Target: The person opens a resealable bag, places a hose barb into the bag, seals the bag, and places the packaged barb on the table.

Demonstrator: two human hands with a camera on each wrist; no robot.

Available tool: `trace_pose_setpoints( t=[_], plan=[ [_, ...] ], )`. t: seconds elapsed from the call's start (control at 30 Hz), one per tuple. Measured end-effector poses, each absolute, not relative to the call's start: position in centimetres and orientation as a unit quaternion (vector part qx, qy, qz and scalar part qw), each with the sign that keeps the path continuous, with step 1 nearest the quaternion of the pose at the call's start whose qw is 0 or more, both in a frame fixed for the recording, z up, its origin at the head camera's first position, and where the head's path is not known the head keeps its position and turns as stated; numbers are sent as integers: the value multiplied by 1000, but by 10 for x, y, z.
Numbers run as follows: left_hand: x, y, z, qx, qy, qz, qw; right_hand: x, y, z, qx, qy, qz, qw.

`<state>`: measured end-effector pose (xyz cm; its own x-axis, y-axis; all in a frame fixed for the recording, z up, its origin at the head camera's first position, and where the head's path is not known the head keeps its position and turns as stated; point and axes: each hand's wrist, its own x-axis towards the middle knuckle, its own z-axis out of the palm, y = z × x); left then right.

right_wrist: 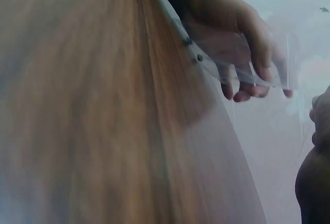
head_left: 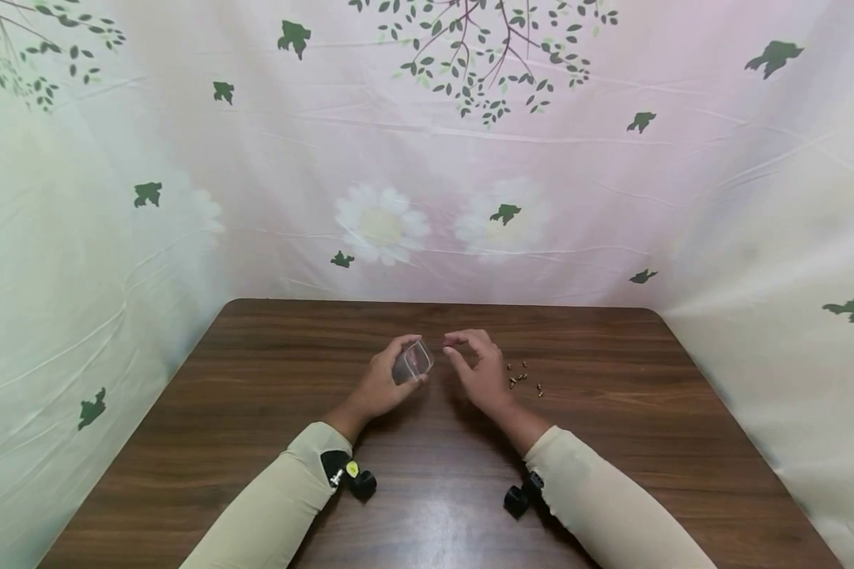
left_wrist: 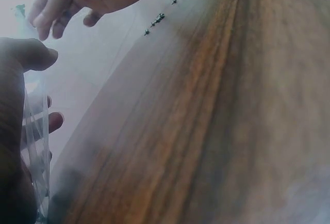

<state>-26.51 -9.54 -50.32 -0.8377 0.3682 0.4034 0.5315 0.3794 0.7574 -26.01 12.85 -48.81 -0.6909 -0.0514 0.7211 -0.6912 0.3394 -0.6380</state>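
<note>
My left hand [head_left: 383, 382] grips a small clear plastic container [head_left: 414, 361], tilted with its mouth toward the right hand. In the right wrist view, the left hand's fingers [right_wrist: 260, 53] show around the container's see-through wall, and a small dark piece [right_wrist: 200, 58] appears at its lower end. My right hand [head_left: 481, 373] hovers just right of the mouth, thumb and forefinger tips close together. Whether a small piece sits between those tips cannot be made out. Several small brassy metal pieces [head_left: 518, 379] lie on the table beside the right hand; the left wrist view shows these metal pieces [left_wrist: 157, 19] too.
The brown wood-grain table [head_left: 256, 442] reaches back to a pale curtain [head_left: 427, 174] printed with leaves and flowers, which also hangs along both sides. A black wrist camera [head_left: 361, 484] sits on the left sleeve and another black camera [head_left: 518, 499] on the right.
</note>
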Motion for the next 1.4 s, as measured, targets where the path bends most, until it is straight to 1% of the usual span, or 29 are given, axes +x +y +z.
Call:
trace_pose_setpoints(
  t=[0.27,0.4,0.6,0.87,0.97,1.4],
  plan=[
    [-264,-94,-503,-278,-822,-486,99,-262,157,-491,225,-772,510,305],
    [-264,-95,-502,-276,-823,-487,95,-261,175,-492,216,-774,516,296],
    [-264,-95,-502,-272,-826,-486,88,-259,200,-492,179,-792,512,281],
    [-262,-95,-501,-275,-823,-488,90,-258,222,-492,149,-808,505,265],
    [-263,-95,-502,-277,-823,-487,89,-259,228,-493,129,-824,493,249],
    [-265,-95,-504,-283,-822,-486,93,-262,242,-496,33,-909,394,129]
  ],
)
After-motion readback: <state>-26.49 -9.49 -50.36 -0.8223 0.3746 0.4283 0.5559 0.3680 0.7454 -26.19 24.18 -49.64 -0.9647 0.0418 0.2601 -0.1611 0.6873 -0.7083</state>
